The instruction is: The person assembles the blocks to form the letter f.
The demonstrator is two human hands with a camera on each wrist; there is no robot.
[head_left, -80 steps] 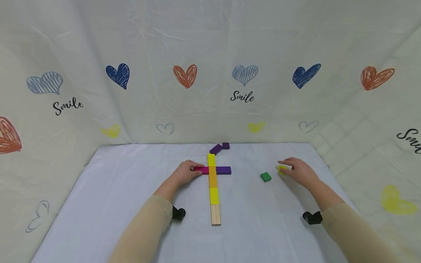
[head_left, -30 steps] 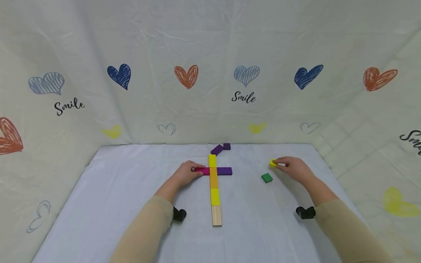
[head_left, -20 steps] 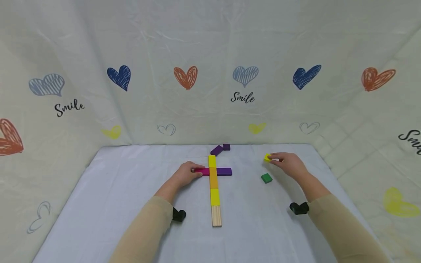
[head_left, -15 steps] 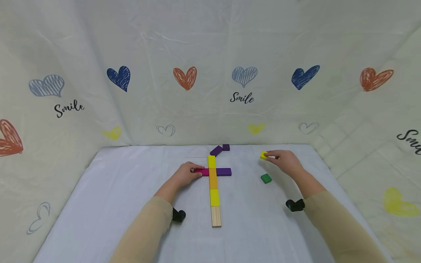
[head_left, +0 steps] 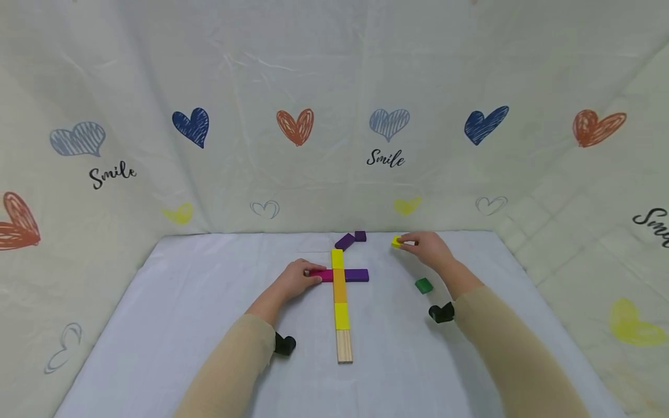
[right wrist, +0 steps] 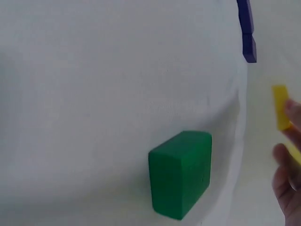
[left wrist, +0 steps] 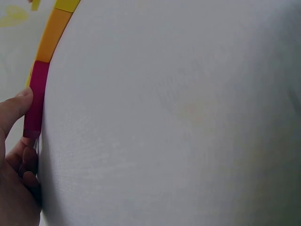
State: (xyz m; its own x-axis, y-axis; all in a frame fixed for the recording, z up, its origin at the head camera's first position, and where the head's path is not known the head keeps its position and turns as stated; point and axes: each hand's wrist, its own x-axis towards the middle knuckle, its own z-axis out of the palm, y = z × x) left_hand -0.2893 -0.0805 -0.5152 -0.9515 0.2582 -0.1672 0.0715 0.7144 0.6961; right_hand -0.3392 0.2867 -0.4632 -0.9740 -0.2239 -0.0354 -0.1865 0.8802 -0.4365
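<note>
so, your right hand pinches a small yellow block between thumb and fingertips, lifted near the far edge of the white table, just right of the two purple blocks lying there; the right wrist view shows the same yellow piece edge-on at your fingers; your left hand rests at the end of the magenta block, thumb and curled fingers gripping its tip, as the left wrist view confirms; that magenta piece forms the left arm of a cross, with a purple bar as the right arm; the upright runs from a yellow block at the top through an orange block, another yellow, to a plain wooden block nearest you; as i judge it, the cross is mostly laid; what's left looks like seating the held yellow block, and the green block beside your right wrist lies unused, as do the loose purple ones.
</note>
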